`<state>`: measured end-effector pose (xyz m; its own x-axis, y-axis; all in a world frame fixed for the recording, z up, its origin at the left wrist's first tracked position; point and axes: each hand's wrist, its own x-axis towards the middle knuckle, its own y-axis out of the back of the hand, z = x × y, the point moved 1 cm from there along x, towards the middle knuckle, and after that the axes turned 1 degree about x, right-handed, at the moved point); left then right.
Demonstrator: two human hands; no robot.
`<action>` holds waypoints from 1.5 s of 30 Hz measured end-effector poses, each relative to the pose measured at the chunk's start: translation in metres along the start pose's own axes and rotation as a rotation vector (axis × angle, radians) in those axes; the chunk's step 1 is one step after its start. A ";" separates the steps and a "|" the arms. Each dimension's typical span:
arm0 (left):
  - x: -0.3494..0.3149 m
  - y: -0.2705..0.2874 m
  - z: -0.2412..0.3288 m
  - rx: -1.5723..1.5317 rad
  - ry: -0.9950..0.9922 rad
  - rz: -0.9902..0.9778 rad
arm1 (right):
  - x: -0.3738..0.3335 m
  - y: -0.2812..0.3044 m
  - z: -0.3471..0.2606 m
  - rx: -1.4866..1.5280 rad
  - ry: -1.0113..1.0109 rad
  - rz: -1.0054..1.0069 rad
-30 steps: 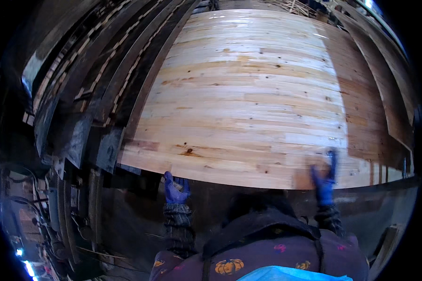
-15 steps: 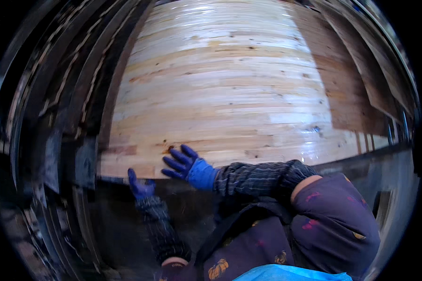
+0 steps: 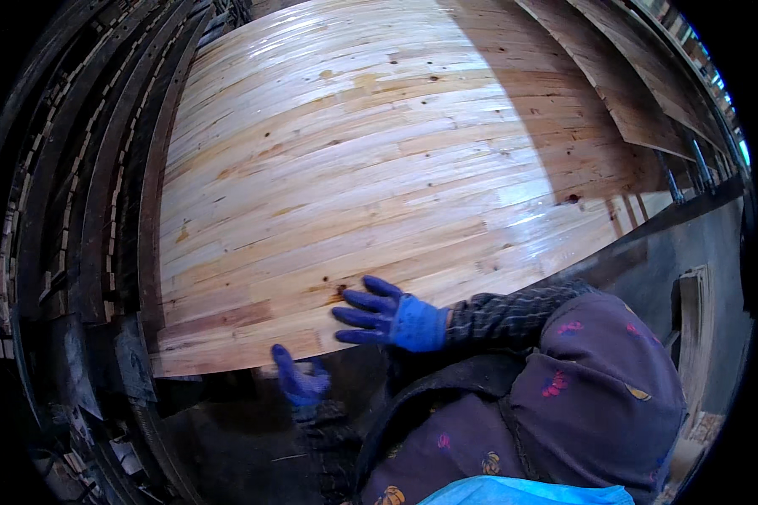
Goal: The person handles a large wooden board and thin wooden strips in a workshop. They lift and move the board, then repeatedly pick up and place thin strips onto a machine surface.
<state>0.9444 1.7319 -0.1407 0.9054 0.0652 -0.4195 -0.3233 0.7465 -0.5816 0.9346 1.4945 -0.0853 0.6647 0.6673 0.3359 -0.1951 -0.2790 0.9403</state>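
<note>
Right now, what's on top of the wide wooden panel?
Your gloved right hand is spread over the wooden panel near its closest edge. The wood beneath that hand is covered, so it can't be seen.

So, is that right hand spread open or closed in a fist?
Spread open: the right hand is over the pale wooden panel, its gloved fingers visibly apart.

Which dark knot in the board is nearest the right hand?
The larger knot, right beside the spread fingers of the right hand; the small knot sits farther up and left.
</note>
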 end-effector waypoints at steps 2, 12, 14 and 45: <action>-0.003 -0.016 -0.016 -0.064 0.163 -0.063 | -0.008 0.006 0.013 0.003 -0.007 -0.084; 0.071 0.094 -0.007 0.330 0.498 -0.729 | 0.009 -0.034 -0.008 -0.247 -0.225 -0.235; 0.088 0.116 0.000 0.420 0.306 -0.924 | 0.018 -0.037 -0.021 -0.311 -0.259 -0.268; 0.114 0.583 0.324 0.080 -0.015 0.302 | 0.590 -0.320 -0.237 0.233 0.211 -0.155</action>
<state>0.9486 2.3889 -0.3018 0.7755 0.3014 -0.5548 -0.5566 0.7412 -0.3754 1.2176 2.1410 -0.1746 0.5048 0.8354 0.2173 0.0821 -0.2970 0.9513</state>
